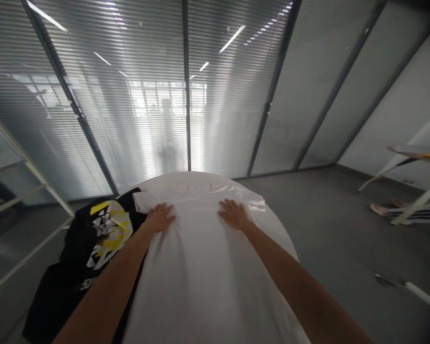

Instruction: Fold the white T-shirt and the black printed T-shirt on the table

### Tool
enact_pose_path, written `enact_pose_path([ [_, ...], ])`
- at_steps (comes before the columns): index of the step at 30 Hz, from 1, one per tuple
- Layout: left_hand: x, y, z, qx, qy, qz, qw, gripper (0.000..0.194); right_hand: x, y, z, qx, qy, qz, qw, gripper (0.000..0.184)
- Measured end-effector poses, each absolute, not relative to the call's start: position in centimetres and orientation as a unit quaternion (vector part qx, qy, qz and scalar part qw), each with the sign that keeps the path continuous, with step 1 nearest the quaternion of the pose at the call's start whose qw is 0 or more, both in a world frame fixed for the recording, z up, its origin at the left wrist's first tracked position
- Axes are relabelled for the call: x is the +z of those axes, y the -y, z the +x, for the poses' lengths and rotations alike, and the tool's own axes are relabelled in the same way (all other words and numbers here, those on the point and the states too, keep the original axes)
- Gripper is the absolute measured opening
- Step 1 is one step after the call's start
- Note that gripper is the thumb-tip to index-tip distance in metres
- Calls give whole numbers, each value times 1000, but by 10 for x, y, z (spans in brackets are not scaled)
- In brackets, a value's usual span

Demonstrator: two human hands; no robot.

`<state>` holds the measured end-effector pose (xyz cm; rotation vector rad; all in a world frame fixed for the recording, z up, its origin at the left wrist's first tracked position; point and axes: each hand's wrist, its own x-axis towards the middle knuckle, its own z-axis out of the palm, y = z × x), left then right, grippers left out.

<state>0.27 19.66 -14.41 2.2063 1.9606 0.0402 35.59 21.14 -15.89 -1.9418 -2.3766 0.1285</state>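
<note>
Both my hands are flat, fingers spread, no real grip: left hand [160,217] and right hand [234,214] pressing the far edge of the white garment [200,267] on the table [272,224], black shirt [100,234] just left.

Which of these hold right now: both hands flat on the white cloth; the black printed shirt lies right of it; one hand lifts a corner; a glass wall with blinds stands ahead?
Both hands, left hand and right hand, lie flat on the white cloth: true.
The black printed shirt lies to the right: false, it lies left.
One hand lifts a corner: false, both press down.
A glass wall with blinds stands ahead: true.
</note>
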Motion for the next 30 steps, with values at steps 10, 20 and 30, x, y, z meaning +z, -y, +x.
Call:
enact_pose_path([
  [10,-123,-228,-30,93,-679,727,35,51,-142,-243,329,5,751,-651,112,55],
  [20,-154,-224,-16,37,-670,740,39,58,-171,-267,314,1,760,-645,85,60],
  [30,-157,-230,-23,117,-662,739,52,54,-169,-269,317,-33,763,-623,168,45],
])
